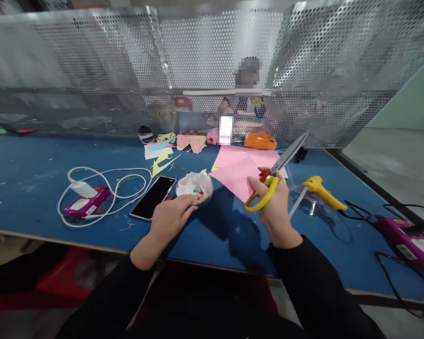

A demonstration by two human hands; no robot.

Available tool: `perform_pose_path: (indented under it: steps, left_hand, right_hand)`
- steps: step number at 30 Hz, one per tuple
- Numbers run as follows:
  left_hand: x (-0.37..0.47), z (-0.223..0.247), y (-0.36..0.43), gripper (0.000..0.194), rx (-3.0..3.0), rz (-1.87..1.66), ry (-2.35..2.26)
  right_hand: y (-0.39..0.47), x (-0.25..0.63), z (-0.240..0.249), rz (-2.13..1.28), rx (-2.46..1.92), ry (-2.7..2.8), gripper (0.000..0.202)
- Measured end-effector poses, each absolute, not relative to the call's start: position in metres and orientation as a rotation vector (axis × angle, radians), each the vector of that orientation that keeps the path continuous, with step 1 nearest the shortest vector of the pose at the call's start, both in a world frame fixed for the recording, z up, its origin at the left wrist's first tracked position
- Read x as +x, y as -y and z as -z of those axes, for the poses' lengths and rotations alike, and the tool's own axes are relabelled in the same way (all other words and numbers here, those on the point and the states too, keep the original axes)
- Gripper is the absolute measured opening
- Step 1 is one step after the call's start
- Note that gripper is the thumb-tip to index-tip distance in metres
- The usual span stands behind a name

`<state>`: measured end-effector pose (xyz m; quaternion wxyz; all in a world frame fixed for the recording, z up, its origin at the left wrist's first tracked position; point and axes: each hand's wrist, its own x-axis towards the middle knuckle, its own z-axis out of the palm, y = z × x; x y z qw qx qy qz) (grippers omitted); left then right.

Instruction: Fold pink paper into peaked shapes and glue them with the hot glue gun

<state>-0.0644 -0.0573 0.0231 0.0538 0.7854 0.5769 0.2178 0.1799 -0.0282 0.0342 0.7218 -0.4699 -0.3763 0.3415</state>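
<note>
My right hand (273,207) is closed around a pair of scissors (263,197) with yellow handles, the metal blades pointing up and to the right. A pink sheet of paper (235,174) lies just left of that hand; whether its fingers also touch the sheet, I cannot tell. My left hand (173,214) is at the near rim of a small bowl (194,181) lined with crumpled white material, fingers and thumb closed on the edge. Small coloured bits (198,193) lie inside the bowl, partly hidden by the fingertips.
Left of the bowl lie a black phone (153,197), yellow paper scraps (160,165) and a magenta power strip (86,202) with white cable. A yellow glue gun (323,190) and another magenta power strip (410,242) are at right. Behind stands a perforated metal partition (198,52), a person beyond it.
</note>
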Motion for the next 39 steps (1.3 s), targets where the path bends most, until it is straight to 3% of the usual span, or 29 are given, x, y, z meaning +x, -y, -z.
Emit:
perform_pose_path:
  steps: [7, 15, 19, 22, 28, 33, 39]
  left_hand:
    - [-0.065, -0.032, 0.016, 0.023, 2.456, -0.523, -1.782]
    - [-0.074, -0.036, -0.02, 0.011, 2.314, -0.758, -1.819]
    - [-0.069, -0.035, -0.004, 0.034, 2.167, -1.09, -1.774]
    - [-0.062, -0.038, 0.018, 0.036, 1.963, -1.309, -1.718]
    - [-0.063, -0.052, 0.048, 0.058, 1.368, -1.317, -1.314]
    - [-0.061, -0.055, 0.059, 0.04, 0.851, -1.167, -1.143]
    - [-0.047, -0.046, 0.065, 0.036, 0.786, -1.333, -1.195]
  right_hand:
    - [0.032, 0.177, -0.033, -0.788, -1.052, 0.835, 0.041]
    - [0.032, 0.176, -0.03, -0.768, -1.072, 0.918, 0.04]
    - [0.032, 0.176, -0.029, -0.743, -1.107, 0.956, 0.04]
    - [0.035, 0.176, -0.033, -0.762, -1.111, 1.037, 0.041]
    - [0.049, 0.177, -0.046, -1.069, -1.005, 1.356, 0.041]
    - [0.057, 0.173, -0.044, -1.259, -0.945, 1.654, 0.034]
    - [0.048, 0.165, -0.032, -1.289, -1.073, 1.427, 0.046]
